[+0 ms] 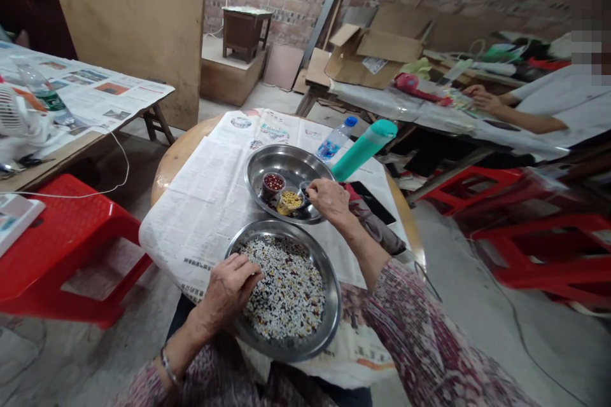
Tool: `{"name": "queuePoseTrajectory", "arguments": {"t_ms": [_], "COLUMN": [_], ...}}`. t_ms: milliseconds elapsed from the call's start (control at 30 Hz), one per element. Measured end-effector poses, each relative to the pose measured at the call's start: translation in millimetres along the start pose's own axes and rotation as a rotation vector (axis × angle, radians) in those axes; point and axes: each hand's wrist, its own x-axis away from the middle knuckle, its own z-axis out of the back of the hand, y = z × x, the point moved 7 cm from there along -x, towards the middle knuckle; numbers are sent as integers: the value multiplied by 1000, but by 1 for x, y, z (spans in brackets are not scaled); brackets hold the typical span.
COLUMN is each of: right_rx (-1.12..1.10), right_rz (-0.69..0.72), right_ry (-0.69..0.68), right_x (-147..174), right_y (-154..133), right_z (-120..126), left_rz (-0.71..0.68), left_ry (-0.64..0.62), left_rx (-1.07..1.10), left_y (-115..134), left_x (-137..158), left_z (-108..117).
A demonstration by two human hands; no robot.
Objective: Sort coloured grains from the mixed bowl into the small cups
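A steel basin [333,305] holds a mix of white, black, yellow and dark red grains and beans [286,286]. My left hand [229,289] is over its left rim, fingers curled together; whatever they hold is hidden. Behind it stands a second steel basin [296,159] with small clear cups inside. One cup has red beans [273,182], another yellow grains [290,200]. Over a third cup [304,187], at the basin's right side, my right hand [329,199] has its fingers pinched together. Its fingertips hide most of that cup, and I cannot see anything between them.
Newspaper [200,184] covers the round table [165,168]. A water bottle [338,138], a teal bottle [365,149] and a black phone [372,202] lie or stand beyond the basins. Red stools [71,235] flank the table. Another person's hands [484,100] are at a bench on the right.
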Motion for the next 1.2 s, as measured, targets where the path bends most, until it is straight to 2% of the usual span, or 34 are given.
{"name": "queuePoseTrajectory", "arguments": {"t_ms": [167,400,533,733,833,900,967,1100,1200], "right_rx": [-37,32,53,23,-86,-204,-331,-522,-503], "right_rz": [5,30,33,32,9,40,149,558,797], "right_ry": [54,-69,-93,-45,35,92,98,-170,-293], "right_x": [10,-6,-9,-4,9,29,63,162,227], "right_y": [4,-1,-6,-5,-2,-3,-12,-59,-88], "right_z": [8,3,-2,6,15,21,21,2,-16], "left_rz": [-8,17,17,20,17,18,30,55,55], "left_ry": [-9,-24,-32,-25,-25,-36,-54,-76,-88], "left_rx": [1,3,4,2,-9,-6,10,35,15], "left_y": [1,-1,0,-3,-1,0,0,0,1], "left_x": [-1,0,1,4,2,1,0,0,-1], "left_z": [-1,-1,-2,-5,-4,-4,-4,-4,-3]}}
